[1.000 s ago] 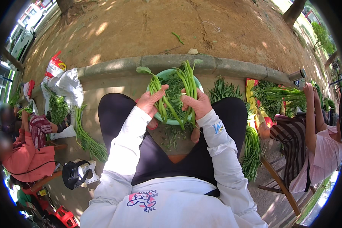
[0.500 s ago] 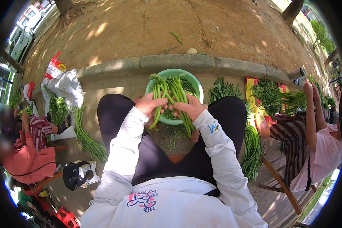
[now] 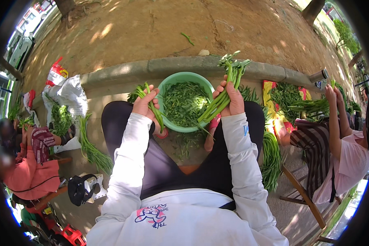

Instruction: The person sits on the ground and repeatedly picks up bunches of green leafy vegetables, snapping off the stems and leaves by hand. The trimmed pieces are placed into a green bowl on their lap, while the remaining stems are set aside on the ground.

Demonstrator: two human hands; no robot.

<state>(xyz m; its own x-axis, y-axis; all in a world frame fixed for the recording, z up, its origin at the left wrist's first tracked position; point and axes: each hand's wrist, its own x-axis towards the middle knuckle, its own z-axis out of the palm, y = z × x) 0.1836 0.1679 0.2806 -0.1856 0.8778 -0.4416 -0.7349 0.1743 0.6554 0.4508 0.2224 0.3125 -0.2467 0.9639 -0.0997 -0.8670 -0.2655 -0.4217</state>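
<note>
My left hand (image 3: 145, 103) is closed round a few green vegetable stems (image 3: 158, 115) left of the basin. My right hand (image 3: 233, 100) grips a thicker bundle of green vegetable stems (image 3: 212, 111). That bundle slants, its paler ends pointing up and away, its lower ends over the basin's right rim. Between the hands stands a pale green basin (image 3: 187, 75) on the ground in front of my knees. Loose green leaves (image 3: 184, 102) fill much of it.
A stone curb (image 3: 168, 65) runs beyond the basin. Long green stalks lie left (image 3: 90, 147) and right (image 3: 270, 164) of my legs. A black bag (image 3: 81, 189) sits at the left. Seated people (image 3: 33, 168) handle greens on both sides, one at right (image 3: 340, 151).
My hands have moved apart from above the basin, each carrying part of the stems. The right hand has risen and its bundle now points upward. The leaves in the basin are uncovered.
</note>
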